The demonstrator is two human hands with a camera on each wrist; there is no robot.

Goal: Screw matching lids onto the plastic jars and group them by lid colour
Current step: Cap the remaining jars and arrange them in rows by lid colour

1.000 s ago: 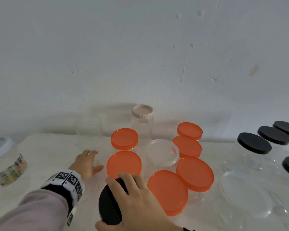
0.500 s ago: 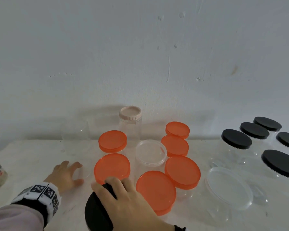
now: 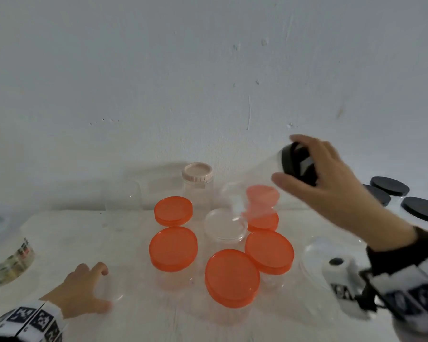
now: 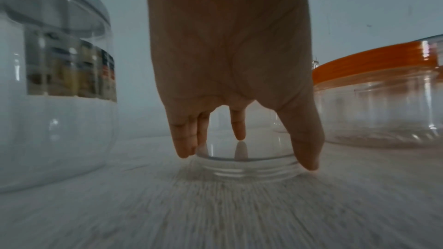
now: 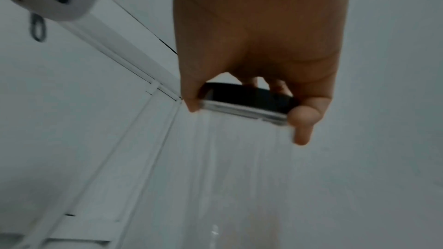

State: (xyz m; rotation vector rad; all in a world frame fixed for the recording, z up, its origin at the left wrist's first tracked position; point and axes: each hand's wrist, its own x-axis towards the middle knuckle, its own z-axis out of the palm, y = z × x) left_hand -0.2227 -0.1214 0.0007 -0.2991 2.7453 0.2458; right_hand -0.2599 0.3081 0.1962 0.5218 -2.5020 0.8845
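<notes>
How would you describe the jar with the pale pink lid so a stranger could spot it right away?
Look at the cluster of orange-lidded jars mid-table. Just behind it, by the wall, stands a narrow clear jar. Its small ribbed pale pink lid is the only one that colour.

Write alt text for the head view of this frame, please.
A right hand carries a clear jar with a black lid, tilted, above a table of orange-lidded jars, toward black-lidded jars at right. The left hand holds a clear lid on the table.
</notes>
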